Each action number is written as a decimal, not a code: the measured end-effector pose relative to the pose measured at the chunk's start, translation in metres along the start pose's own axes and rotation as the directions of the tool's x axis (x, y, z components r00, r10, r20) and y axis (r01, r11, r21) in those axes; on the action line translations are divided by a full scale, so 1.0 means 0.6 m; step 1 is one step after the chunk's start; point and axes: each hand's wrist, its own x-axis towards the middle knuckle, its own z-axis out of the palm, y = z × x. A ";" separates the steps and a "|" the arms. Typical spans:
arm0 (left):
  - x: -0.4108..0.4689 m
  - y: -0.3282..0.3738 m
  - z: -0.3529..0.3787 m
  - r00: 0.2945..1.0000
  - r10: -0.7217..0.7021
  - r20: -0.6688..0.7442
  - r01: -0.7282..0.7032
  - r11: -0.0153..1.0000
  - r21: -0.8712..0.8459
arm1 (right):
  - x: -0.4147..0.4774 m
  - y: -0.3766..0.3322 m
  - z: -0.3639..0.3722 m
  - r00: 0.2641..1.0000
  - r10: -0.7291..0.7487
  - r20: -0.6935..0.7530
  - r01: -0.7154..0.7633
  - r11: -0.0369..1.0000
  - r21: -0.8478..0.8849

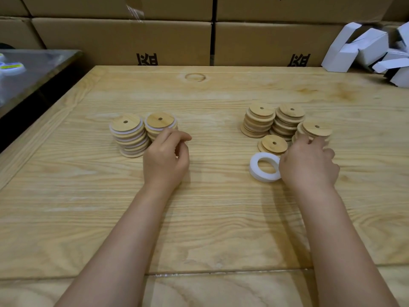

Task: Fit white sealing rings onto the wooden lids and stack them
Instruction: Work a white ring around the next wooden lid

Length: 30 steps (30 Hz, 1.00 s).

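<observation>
- Two stacks of ringed lids (129, 136) stood side by side at the left of the bench (199, 218), with white seals showing between the wooden discs.
- Three taller stacks of bare lids (260, 120) stood together at the right, with a low pile of two lids (274, 144) just in front of them.
- One small pile of white rings (256, 168) lay near that low pile; how many it held was unclear.
- The left hand (166, 159) rested beside the nearer ringed stack, fingers loosely curled and holding nothing.
- The right hand (309, 166) reached to the rightmost bare stack, its thumb side against the rings; whether it gripped a lid could not be told.
- Cardboard boxes (124, 41) lined the back.
</observation>
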 end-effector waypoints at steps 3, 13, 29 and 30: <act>0.000 -0.001 0.000 1.000 0.007 -0.006 -0.007 1.000 0.003 | -0.002 0.002 -0.004 0.995 -0.032 -0.096 0.032 0.999 0.005; 0.010 0.031 0.010 0.703 -0.396 0.590 0.708 0.325 -0.626 | -0.034 -0.041 0.008 0.757 -0.463 -0.461 0.621 0.729 0.287; 0.007 0.028 0.014 0.564 -0.269 0.781 0.826 0.184 -0.533 | -0.041 -0.043 0.007 0.926 -0.372 -0.071 0.365 0.927 -0.089; 0.008 0.028 0.014 0.560 -0.278 0.781 0.829 0.179 -0.531 | -0.039 -0.040 0.007 0.937 -0.348 0.013 0.348 0.932 -0.104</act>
